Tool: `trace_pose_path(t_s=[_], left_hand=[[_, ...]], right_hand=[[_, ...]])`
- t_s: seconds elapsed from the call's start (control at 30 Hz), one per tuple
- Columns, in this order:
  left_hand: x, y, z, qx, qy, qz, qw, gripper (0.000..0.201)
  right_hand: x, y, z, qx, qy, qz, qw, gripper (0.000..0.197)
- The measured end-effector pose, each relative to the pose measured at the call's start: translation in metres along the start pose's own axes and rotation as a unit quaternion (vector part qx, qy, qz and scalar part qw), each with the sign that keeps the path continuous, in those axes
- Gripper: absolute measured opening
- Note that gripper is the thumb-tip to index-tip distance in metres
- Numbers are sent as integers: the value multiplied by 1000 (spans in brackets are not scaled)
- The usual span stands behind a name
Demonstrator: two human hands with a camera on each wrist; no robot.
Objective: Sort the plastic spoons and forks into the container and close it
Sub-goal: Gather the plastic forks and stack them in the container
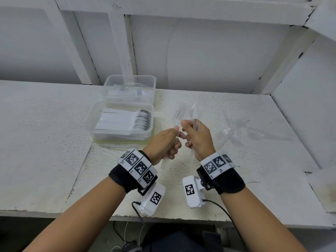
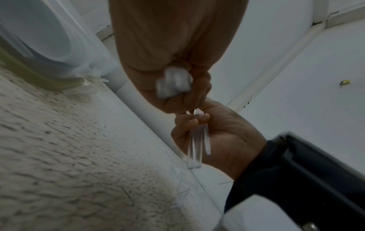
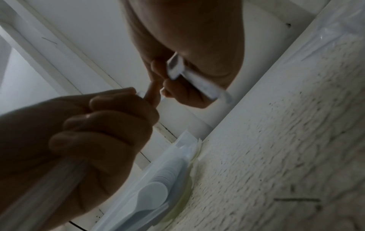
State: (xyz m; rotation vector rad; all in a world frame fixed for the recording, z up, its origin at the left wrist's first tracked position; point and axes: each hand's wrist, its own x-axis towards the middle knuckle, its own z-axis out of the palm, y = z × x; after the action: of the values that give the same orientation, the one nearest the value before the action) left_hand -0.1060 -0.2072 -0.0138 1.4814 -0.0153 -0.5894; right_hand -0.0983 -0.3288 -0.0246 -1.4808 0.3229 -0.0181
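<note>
Both hands hold clear forks – left hand [image 1: 166, 143] fingers curled; right hand [image 1: 197, 138] fingers gripping a bunch [image 1: 187, 115].

A bare workshop-like workspace: a rough white-painted wooden bench [image 1: 54, 142] with white-painted timber framing [image 1: 120, 42] at twelve o'clock.

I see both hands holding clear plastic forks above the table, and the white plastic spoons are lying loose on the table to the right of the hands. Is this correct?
Not quite. Both the left hand and right hand do hold clear plastic forks, but the white plastic spoons lie stacked inside the clear plastic container, left of the hands. The head view shows this.
</note>
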Motion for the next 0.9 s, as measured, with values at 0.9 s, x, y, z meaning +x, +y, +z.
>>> trace_pose_path(t_s=[0.9], left_hand=[[11, -15, 5, -145, 66, 26, 987, 22]], right_hand=[[-8, 15, 10, -149, 56, -151, 976, 9]])
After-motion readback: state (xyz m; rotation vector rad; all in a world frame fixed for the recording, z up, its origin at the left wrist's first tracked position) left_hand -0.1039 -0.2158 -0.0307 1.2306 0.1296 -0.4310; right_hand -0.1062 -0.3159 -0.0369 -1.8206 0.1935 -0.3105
